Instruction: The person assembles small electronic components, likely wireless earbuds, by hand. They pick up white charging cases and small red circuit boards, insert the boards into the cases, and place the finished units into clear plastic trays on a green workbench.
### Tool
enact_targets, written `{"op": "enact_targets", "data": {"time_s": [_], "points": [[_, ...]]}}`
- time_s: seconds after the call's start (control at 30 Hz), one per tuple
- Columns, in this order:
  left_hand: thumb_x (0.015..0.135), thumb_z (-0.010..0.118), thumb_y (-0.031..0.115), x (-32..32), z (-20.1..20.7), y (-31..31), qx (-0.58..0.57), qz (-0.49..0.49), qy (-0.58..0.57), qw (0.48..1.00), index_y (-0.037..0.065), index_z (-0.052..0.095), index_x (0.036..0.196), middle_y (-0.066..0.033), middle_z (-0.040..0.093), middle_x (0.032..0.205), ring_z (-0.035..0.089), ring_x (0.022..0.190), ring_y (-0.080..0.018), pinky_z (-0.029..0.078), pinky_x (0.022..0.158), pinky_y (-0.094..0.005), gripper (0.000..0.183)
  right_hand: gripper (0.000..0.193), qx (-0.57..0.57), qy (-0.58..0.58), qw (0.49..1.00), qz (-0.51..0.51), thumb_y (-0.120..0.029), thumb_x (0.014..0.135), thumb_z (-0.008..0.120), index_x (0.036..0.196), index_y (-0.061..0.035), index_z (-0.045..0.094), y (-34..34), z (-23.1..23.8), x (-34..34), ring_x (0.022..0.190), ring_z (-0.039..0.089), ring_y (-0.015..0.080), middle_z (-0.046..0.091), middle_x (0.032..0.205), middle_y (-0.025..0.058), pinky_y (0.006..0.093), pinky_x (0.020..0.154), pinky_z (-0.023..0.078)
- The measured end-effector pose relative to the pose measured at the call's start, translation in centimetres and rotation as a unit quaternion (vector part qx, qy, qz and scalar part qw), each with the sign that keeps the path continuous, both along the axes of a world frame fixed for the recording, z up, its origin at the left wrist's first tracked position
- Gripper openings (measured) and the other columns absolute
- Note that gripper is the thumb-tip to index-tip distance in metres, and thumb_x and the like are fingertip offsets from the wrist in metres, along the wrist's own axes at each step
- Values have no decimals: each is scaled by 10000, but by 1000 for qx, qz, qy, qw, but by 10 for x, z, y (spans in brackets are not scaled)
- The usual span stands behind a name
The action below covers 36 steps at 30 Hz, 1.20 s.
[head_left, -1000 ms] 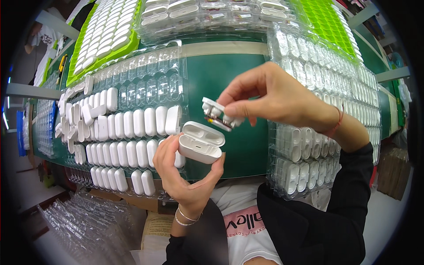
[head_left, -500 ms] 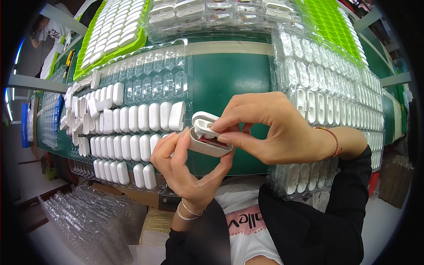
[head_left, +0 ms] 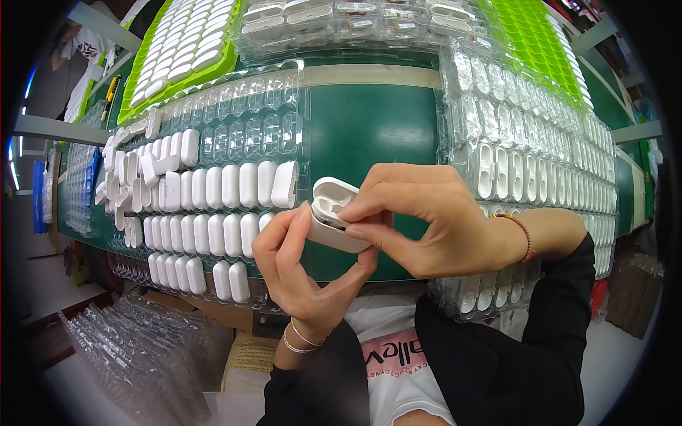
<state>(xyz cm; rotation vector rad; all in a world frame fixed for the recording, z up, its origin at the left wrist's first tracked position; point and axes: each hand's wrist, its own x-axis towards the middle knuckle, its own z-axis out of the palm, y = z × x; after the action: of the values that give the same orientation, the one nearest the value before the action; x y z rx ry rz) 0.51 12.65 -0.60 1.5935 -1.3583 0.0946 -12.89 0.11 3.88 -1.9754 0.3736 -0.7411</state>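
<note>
My left hand grips the white outer shell of an earbud charging case by its ends, thumb on the near right side and fingers on the left. In the shell's mouth sits a white inner tray with two wells, its right end slightly raised over a thin dark gap. The white lid stands open behind it. My right hand pinches the tray's right end between thumb and index finger. Those fingertips partly hide the tray.
To the left, a clear plastic tray holds rows of white shells. Clear trays of white inner parts lie to the right. Green trays stand at the far left and far right. Stacked clear trays stand at the back.
The inner tray has gone down into the shell, and the red parts seen inside before are now covered. My right hand has moved slightly down and toward me with it.
</note>
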Motion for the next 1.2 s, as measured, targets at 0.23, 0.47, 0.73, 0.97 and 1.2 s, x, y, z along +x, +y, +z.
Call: {"op": "enact_targets", "data": {"time_s": [0.23, 0.47, 0.73, 0.97, 1.2], "points": [[580, 927, 140, 0, 2, -1, -3, 18, -34, 999, -10, 578, 1227, -147, 552, 1133, 580, 996, -278, 510, 812, -369, 750, 215, -41, 42, 998, 14, 67, 758, 724, 955, -15, 707, -2, 1, -2, 717, 672, 257, 672, 834, 122, 293, 604, 523], [589, 922, 131, -2, 2, -2, -4, 15, -61, 998, -10, 573, 1234, -149, 551, 1135, 579, 999, -280, 508, 814, -369, 747, 202, -30, 39, 999, 20, 78, 754, 704, 932, -15, 695, -2, -3, -2, 725, 670, 264, 671, 830, 117, 304, 614, 521], [592, 926, 137, 1, 0, 1, 2, 7, -51, 999, -10, 568, 1247, -158, 539, 1160, 573, 1025, -287, 510, 820, -373, 761, 130, -14, 30, 999, 5, 58, 769, 688, 880, -7, 667, 5, -2, 2, 688, 654, 224, 657, 797, 103, 288, 589, 513], [581, 933, 140, 0, -1, 2, -8, 8, -66, 998, -4, 575, 1255, -153, 536, 1158, 575, 1026, -283, 520, 807, -364, 776, 113, 32, 1, 999, 12, 23, 772, 695, 874, -7, 659, 2, -5, 2, 660, 638, 219, 635, 779, 94, 289, 568, 500], [577, 931, 138, -2, -4, 2, -4, 16, -46, 999, -7, 582, 1251, -148, 538, 1149, 580, 1017, -281, 521, 807, -359, 772, 167, -17, -2, 1000, 10, 57, 766, 700, 919, -5, 673, 0, -9, 2, 667, 641, 192, 651, 805, 89, 273, 566, 502]]}}
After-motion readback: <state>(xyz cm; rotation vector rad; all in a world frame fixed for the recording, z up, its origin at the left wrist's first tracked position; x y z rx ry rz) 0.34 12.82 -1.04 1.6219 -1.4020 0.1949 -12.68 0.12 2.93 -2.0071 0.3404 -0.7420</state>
